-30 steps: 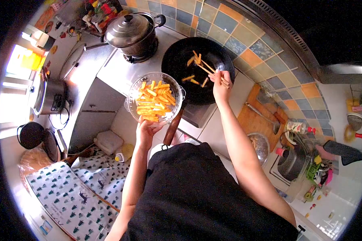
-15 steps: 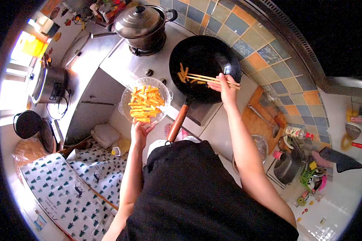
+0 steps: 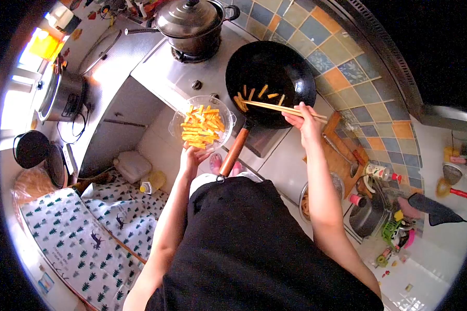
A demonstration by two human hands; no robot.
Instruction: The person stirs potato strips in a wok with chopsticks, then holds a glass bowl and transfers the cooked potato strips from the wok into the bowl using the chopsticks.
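Note:
My left hand [image 3: 193, 156] holds a clear glass bowl [image 3: 175, 126] from below, closed on its near side. Yellow fried strips [image 3: 201, 124] are piled inside it. My right hand [image 3: 305, 123] is closed round a pair of wooden chopsticks [image 3: 275, 107], whose tips touch strips at the left side of the black wok [image 3: 270, 57]. Several more strips [image 3: 263, 91] lie scattered in the wok. Its wooden handle [image 3: 234, 151] points toward my body, between the bowl and my right forearm.
A lidded steel pot [image 3: 189, 23] stands on the stove's back left. Right of the wok are a wooden board [image 3: 333, 150] with a ladle, a metal bowl [image 3: 338, 185] and a sink [image 3: 366, 217]. An electric cooker [image 3: 62, 96] is at the far left.
The chopstick tips have moved to the wok's left side, and the strips there lie differently. The bowl dipped left, then came back nearer the wok. The whole view has shifted.

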